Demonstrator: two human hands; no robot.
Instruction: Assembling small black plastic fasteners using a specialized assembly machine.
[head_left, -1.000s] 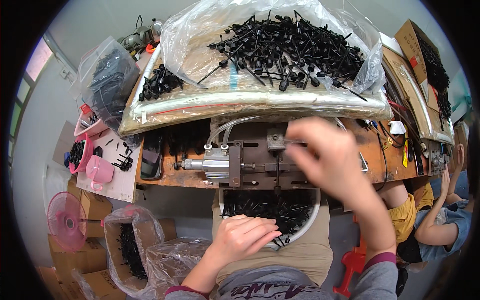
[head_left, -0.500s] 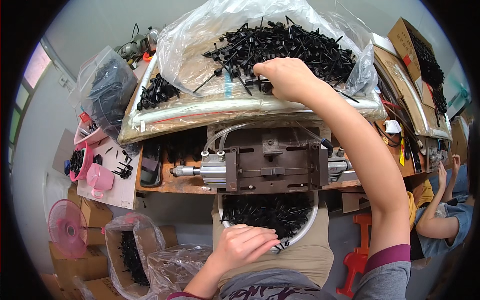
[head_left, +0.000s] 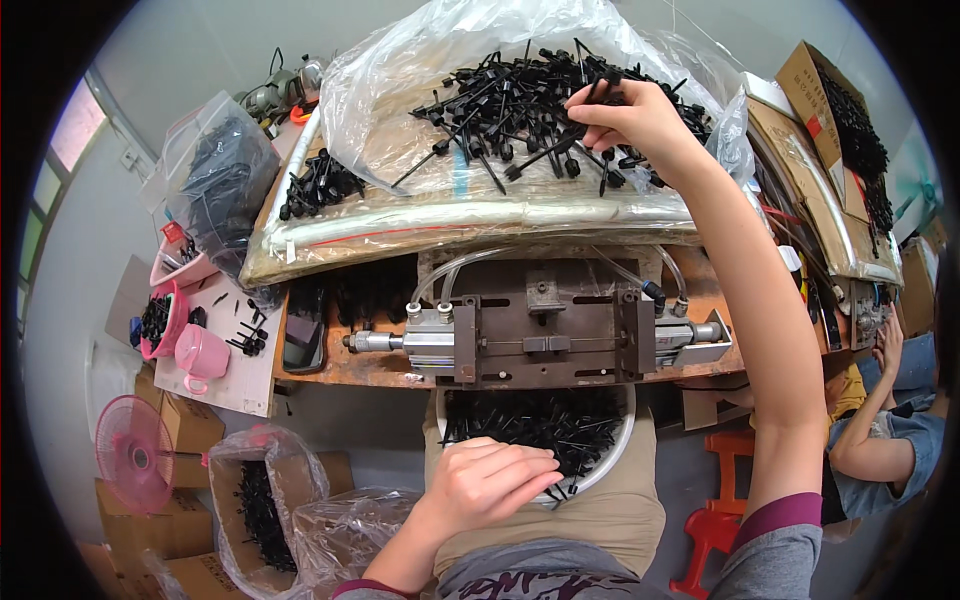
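At the pile of black stemmed plastic parts (head_left: 505, 95), my right hand (head_left: 645, 122) is raised, with thumb and fingers pinched on a black stemmed plastic part (head_left: 603, 88). The pile lies on clear plastic sheeting over a cardboard-lined tray (head_left: 380, 222). My left hand (head_left: 490, 482) rests over the near rim of a white basin (head_left: 630, 425) on my lap, which is full of similar black parts (head_left: 540, 420). Its fingers are curled together, and whatever they hold is hidden. Between the hands, a metal clamping fixture (head_left: 545, 343) with a cylinder on each side holds no black part that I can see.
A pink mug (head_left: 202, 352), a pink basket (head_left: 172, 320) and loose black parts stand at the left. Below them are a pink fan (head_left: 135, 457) and a plastic-lined bag (head_left: 240, 500). A red stool (head_left: 705, 540) and a co-worker (head_left: 880, 440) are at the right.
My right hand has lifted and moved right and away over the pile, and a black stemmed part now shows in its fingers. My left hand has barely moved.
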